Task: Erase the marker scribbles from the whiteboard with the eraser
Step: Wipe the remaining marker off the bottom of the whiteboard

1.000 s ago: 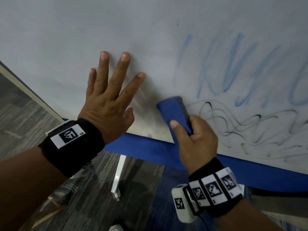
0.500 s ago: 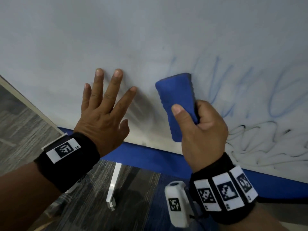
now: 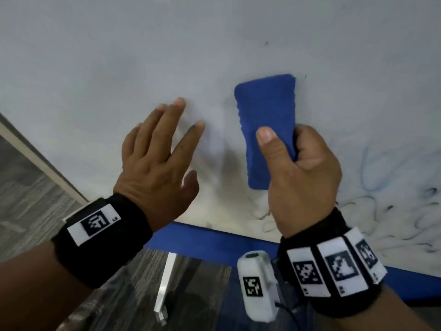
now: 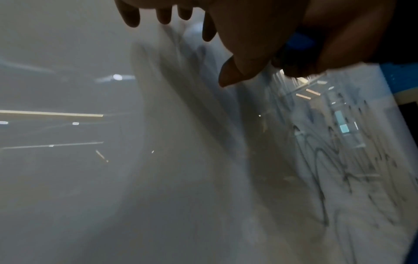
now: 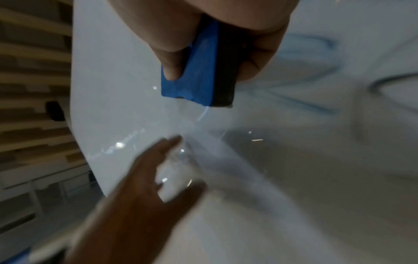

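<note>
Just right of the flat, spread left hand point(image 3: 157, 161), which braces on the whiteboard point(image 3: 167, 56), the right hand point(image 3: 300, 177) grips the blue eraser point(image 3: 265, 120) with thumb on its back and fingers curled round its far edge. Its dark felt side faces the board. Blue scribbles point(image 3: 381, 168) and black scribbles point(image 3: 386, 220) lie to the right of that hand. I'd keep the pad pressed flat and sweep right in overlapping strokes, down to the blue frame point(image 3: 205, 242).
</note>
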`<state>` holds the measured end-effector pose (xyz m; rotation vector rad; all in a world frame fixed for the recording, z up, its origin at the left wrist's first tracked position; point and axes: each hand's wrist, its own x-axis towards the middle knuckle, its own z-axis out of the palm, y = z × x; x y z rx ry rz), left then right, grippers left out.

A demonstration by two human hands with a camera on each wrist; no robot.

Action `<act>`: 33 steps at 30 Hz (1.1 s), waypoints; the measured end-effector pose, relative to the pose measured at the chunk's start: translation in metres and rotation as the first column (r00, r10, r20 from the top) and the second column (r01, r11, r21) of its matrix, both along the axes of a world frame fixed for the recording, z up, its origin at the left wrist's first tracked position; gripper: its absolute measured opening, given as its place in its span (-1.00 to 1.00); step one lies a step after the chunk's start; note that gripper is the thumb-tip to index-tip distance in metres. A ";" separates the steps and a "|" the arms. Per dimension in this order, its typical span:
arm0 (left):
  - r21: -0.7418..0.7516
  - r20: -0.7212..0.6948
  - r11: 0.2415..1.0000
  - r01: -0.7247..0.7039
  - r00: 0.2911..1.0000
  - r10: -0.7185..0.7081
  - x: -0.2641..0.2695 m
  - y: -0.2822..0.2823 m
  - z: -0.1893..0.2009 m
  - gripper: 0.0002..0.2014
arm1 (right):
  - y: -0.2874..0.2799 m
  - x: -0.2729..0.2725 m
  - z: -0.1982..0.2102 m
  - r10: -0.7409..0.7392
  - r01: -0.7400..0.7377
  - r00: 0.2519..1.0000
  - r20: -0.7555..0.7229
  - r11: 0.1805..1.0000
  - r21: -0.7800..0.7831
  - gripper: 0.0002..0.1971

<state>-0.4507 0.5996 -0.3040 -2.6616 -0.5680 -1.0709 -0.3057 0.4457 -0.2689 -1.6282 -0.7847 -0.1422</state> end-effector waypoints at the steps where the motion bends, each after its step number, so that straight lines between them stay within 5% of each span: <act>1: 0.018 0.029 1.000 0.009 1.000 -0.010 0.004 0.002 0.010 -0.26 | -0.005 -0.002 -0.013 -0.001 -0.001 1.000 -0.019 0.998 -0.055 -0.63; 6: 0.083 0.049 0.995 0.058 0.997 -0.062 0.013 0.010 0.030 -0.29 | -0.036 -0.016 -0.097 -0.021 -0.035 0.987 -0.158 0.939 -0.342 -0.55; 9: 0.100 0.026 0.993 0.066 0.997 -0.069 0.010 0.010 0.028 -0.28 | -0.019 -0.012 -0.037 -0.073 0.061 0.996 -0.043 0.972 -0.227 -0.54; 12: 0.118 0.024 0.988 0.103 0.994 -0.107 0.013 0.009 0.033 -0.27 | 0.001 -0.002 0.049 -0.115 0.113 0.992 0.042 0.992 0.052 -0.59; 14: 0.128 0.036 0.985 0.117 0.992 -0.123 0.018 0.011 0.040 -0.26 | 0.003 0.001 0.062 -0.135 0.126 0.989 0.064 0.985 0.121 -0.59; 19: 0.131 0.045 0.983 0.126 0.990 -0.133 0.022 0.015 0.040 -0.22 | -0.025 -0.019 -0.052 -0.129 0.082 0.981 -0.146 0.953 -0.292 -0.59; 21: 0.144 0.039 0.980 0.138 0.989 -0.145 0.021 0.017 0.038 -0.20 | -0.028 -0.023 -0.062 -0.144 0.083 0.976 -0.162 0.939 -0.335 -0.56; 28: 0.138 0.028 0.980 0.145 0.988 -0.150 0.022 0.019 0.037 -0.19 | -0.004 0.000 0.077 -0.221 0.213 0.975 0.032 0.964 0.161 -0.57; 33: 0.140 0.037 0.981 0.137 0.989 -0.143 0.023 0.019 0.034 -0.16 | -0.027 -0.015 -0.036 -0.154 0.119 0.975 -0.159 0.971 -0.206 -0.62</act>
